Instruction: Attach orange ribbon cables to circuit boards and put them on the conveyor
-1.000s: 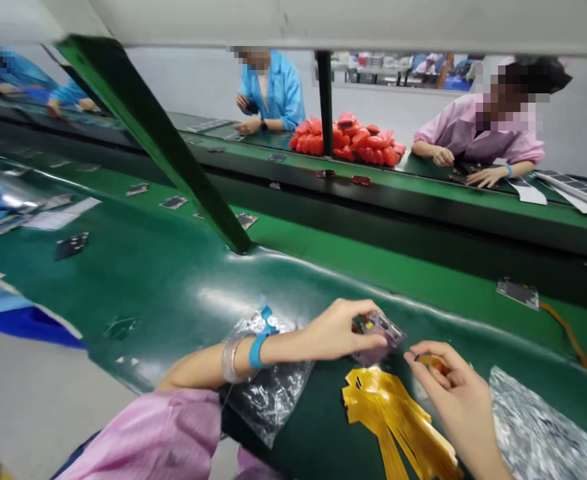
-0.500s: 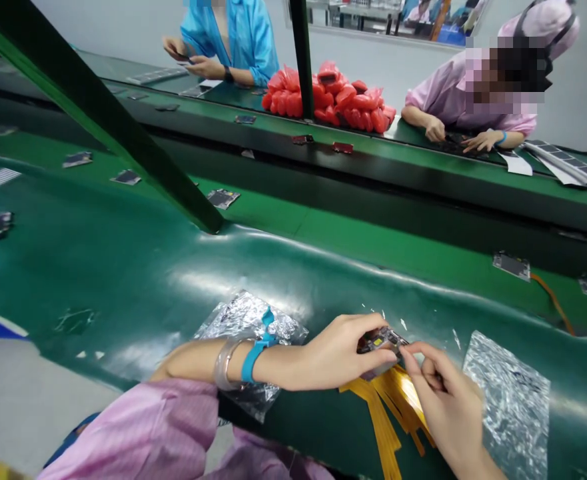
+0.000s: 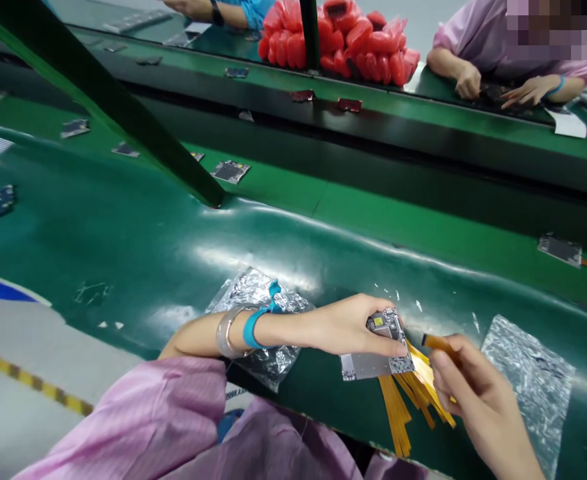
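Note:
My left hand (image 3: 347,326) grips a small circuit board (image 3: 379,347) by its top edge and holds it just above the green mat. My right hand (image 3: 478,393) is closed in a pinch on a short orange flex strip (image 3: 436,343) right of the board. Under both hands lies a pile of yellow-orange flex strips (image 3: 407,397). A crinkled silver bag (image 3: 259,319) lies under my left wrist, which wears a blue strap.
A second silver bag (image 3: 528,377) lies at the right. Loose boards (image 3: 230,171) dot the green belt (image 3: 123,220). A slanted green post (image 3: 98,93) crosses at the left. Across the line, red bags (image 3: 353,40) are piled and other people's hands work.
The view tipped down and closer. The board in my left hand turned flatter and shows its metal face. My right hand drew back to the right with one strip pinched.

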The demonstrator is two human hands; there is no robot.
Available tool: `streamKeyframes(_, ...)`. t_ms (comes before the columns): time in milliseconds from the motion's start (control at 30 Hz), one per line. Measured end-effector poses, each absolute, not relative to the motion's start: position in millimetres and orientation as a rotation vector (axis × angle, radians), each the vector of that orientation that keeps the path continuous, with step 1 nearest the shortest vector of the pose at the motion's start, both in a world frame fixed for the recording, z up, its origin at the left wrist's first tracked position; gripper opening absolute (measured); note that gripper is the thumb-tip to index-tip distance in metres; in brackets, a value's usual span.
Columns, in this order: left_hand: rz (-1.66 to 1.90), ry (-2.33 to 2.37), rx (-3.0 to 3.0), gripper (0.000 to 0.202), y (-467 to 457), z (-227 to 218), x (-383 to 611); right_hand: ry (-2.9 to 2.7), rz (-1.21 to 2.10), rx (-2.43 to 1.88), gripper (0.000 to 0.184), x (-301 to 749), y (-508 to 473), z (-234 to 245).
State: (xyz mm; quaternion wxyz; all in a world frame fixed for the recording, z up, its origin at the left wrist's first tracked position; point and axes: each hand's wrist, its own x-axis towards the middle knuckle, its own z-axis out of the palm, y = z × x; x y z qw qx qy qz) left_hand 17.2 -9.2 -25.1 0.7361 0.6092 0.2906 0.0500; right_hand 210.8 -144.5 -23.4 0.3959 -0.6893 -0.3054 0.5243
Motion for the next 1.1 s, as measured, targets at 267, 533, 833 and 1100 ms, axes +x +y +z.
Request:
streamKeyframes(267,0.041,0.671,1.486,0.021,-12.6,-18.1,13.6,-1.150,1.184,-1.771,0.032,213.2,-143.4,-26.8)
streamKeyframes(533,0.064,0.696,1.459,0.022,-15.4,-15.5,13.2,-1.045,1.119,-1.848,0.037,199.7,-145.5,-27.8)
streamKeyframes(833,-0.002,0.710,1.467,0.028,-12.6,-14.6,13.6,-1.135,1.010,-1.903,0.028,200.4,-144.9,-26.3)
streamKeyframes(1100,-0.013,0.689,1.482,0.027,-11.8,-15.9,12.6,-1.276,1.002,-1.858,0.028,206.3,-145.2,-29.1)
